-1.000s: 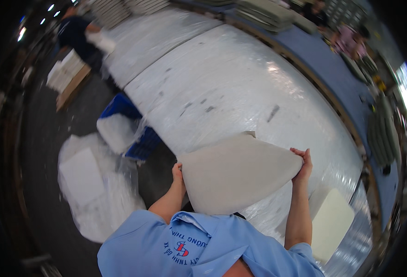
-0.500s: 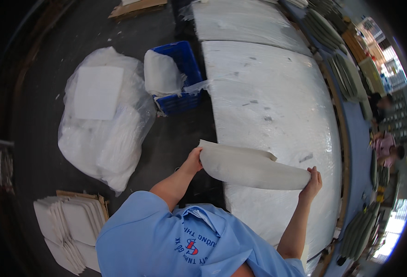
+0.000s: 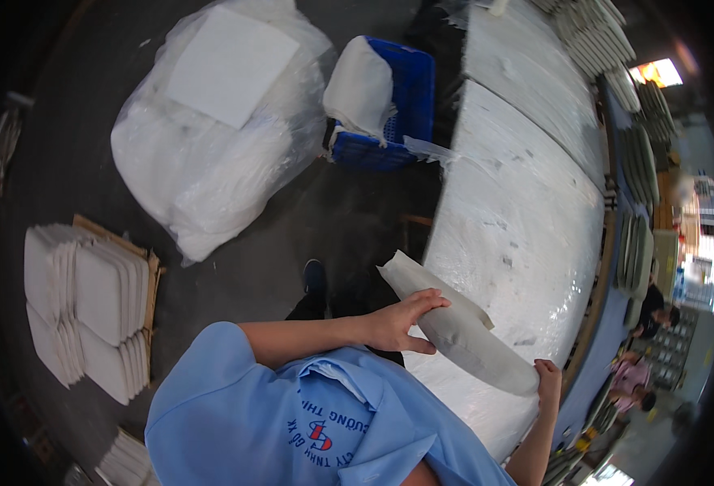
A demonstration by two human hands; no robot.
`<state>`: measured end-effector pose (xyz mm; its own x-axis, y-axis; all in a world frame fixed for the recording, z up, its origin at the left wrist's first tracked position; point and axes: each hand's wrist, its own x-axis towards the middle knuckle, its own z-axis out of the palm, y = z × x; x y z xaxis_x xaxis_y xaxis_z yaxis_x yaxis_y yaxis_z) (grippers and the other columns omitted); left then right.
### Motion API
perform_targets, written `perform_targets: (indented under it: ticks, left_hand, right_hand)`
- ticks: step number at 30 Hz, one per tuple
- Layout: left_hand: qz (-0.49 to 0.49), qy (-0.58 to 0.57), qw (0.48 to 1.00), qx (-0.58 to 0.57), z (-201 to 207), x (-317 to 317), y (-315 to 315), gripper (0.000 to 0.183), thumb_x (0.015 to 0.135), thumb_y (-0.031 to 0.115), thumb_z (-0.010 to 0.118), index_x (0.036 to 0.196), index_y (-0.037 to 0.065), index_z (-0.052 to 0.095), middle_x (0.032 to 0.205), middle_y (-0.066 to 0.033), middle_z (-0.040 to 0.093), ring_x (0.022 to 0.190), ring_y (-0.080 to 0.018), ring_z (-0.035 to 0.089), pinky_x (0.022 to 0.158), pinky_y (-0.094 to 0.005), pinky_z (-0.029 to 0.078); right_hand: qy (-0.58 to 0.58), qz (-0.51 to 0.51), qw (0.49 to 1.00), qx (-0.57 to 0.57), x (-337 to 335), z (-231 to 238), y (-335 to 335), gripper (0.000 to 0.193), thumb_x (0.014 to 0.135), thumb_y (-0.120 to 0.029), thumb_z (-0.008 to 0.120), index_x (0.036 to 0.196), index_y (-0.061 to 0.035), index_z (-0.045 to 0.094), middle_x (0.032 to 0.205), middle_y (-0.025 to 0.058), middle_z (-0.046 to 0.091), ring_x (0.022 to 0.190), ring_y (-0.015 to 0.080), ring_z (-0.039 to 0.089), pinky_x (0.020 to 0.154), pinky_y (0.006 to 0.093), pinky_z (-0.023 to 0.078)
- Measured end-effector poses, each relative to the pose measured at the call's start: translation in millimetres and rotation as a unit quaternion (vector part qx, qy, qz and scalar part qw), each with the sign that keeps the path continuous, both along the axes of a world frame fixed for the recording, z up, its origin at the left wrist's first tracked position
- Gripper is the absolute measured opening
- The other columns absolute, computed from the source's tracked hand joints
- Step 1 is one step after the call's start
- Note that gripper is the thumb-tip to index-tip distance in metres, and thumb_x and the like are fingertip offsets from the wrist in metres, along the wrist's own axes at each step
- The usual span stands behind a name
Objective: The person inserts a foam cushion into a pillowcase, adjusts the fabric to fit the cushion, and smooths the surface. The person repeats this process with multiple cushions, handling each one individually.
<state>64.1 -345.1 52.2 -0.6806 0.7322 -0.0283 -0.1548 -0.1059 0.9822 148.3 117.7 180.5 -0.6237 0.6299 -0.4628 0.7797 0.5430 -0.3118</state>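
Observation:
A pale off-white cushion (image 3: 472,344) is held up in front of me, seen nearly edge-on and slanting down to the right. My right hand (image 3: 547,379) grips its right end, the fingers closed over the edge. Toward the other end, my left hand (image 3: 410,320) lies against the cushion with thumb and fingers spread apart. Behind the cushion's long side a thin flap of the same pale colour shows. Below it stretches a large plastic-wrapped white block (image 3: 519,219).
A blue crate (image 3: 412,150) holds white cloth (image 3: 359,89). Left of it sits a big clear plastic bag of white material (image 3: 211,182) with a white square sheet (image 3: 233,65) on top. Stacked cushions (image 3: 102,296) stand at left. People (image 3: 631,379) work beyond a blue-topped table (image 3: 588,356).
My left hand has let go of the cushion's left corner and slid inward along it, fingers spreading. The cushion now tilts more steeply down to the right. My view has turned.

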Motion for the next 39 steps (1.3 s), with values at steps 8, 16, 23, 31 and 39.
perform_targets:
  ticks: [8, 16, 23, 31, 39]
  left_hand:
    - [0.022, 0.036, 0.997, -0.070, 1, -9, 2, 0.093, 0.087, 0.031, 0.088, 0.162, 0.017, 0.035, 0.164, -0.0208, 0.032, 0.136, -0.0403, 0.059, 0.114, -0.0435, 0.051]
    - [0.085, -0.004, 0.993, 0.084, -24, -14, -7, 0.073, 0.098, 0.015, 0.073, 0.163, 0.014, 0.041, 0.166, -0.0178, 0.037, 0.120, -0.0332, 0.069, 0.101, -0.0413, 0.058]
    - [0.325, -0.217, 0.885, -0.251, -192, 8, 6, 0.081, 0.090, -0.002, 0.063, 0.165, 0.017, 0.039, 0.150, -0.0126, 0.058, 0.117, -0.0258, 0.067, 0.100, -0.0360, 0.056]
    - [0.343, -0.324, 0.861, -0.188, -251, 5, 35, 0.037, 0.085, 0.004, 0.070, 0.121, 0.007, 0.065, 0.106, -0.0120, 0.073, 0.102, -0.0288, 0.071, 0.090, -0.0399, 0.055]
    - [0.470, -0.417, 0.776, -0.061, -255, 74, 26, 0.010, 0.094, 0.010, 0.077, 0.101, 0.008, 0.070, 0.095, 0.0005, 0.069, 0.086, -0.0112, 0.060, 0.079, -0.0289, 0.050]
  right_hand:
    - [-0.127, 0.452, 0.874, -0.125, -167, -149, -105, 0.039, 0.101, -0.024, 0.070, 0.133, -0.0025, 0.071, 0.120, 0.0180, 0.077, 0.112, 0.0301, 0.074, 0.099, 0.0392, 0.057]
    - [-0.135, 0.527, 0.804, -0.241, -229, -336, -219, 0.041, 0.102, -0.030, 0.069, 0.135, -0.0044, 0.070, 0.116, 0.0190, 0.077, 0.107, 0.0312, 0.074, 0.095, 0.0405, 0.056]
    - [-0.174, 0.403, 0.850, -0.291, -234, -346, -241, 0.020, 0.105, -0.020, 0.069, 0.099, -0.0009, 0.070, 0.083, 0.0021, 0.067, 0.080, 0.0127, 0.059, 0.076, 0.0322, 0.050]
    - [0.058, 0.450, 0.874, -0.175, -192, -358, -247, 0.020, 0.107, -0.020, 0.062, 0.103, -0.0012, 0.064, 0.087, 0.0165, 0.069, 0.081, 0.0295, 0.068, 0.077, 0.0422, 0.053]
    - [0.049, 0.531, 0.833, -0.150, -162, -333, -283, 0.027, 0.110, -0.028, 0.055, 0.105, -0.0018, 0.063, 0.091, 0.0214, 0.070, 0.086, 0.0398, 0.069, 0.080, 0.0477, 0.053]
